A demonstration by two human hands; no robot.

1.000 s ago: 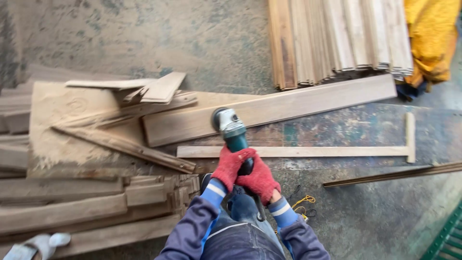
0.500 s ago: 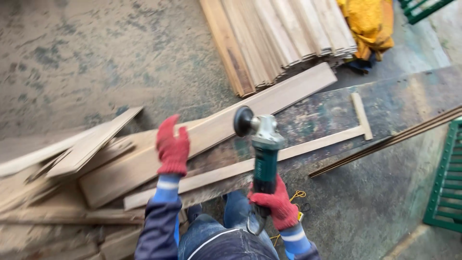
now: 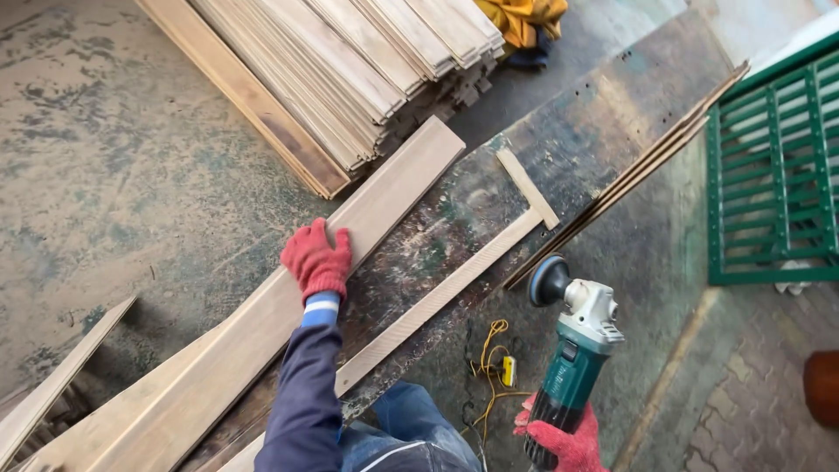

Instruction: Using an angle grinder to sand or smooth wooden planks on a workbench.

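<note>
Left red-gloved hand (image 3: 316,259) spread flat on long pale wooden plank (image 3: 262,325) | right red-gloved hand (image 3: 559,437) clenched round green-bodied angle grinder (image 3: 572,350), held right | risk: one-handed hold, disc swinging toward yellow cord (image 3: 491,371)

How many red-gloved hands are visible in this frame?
2. The left hand rests on the long plank; the right hand, at the bottom edge, grips the angle grinder.
</note>
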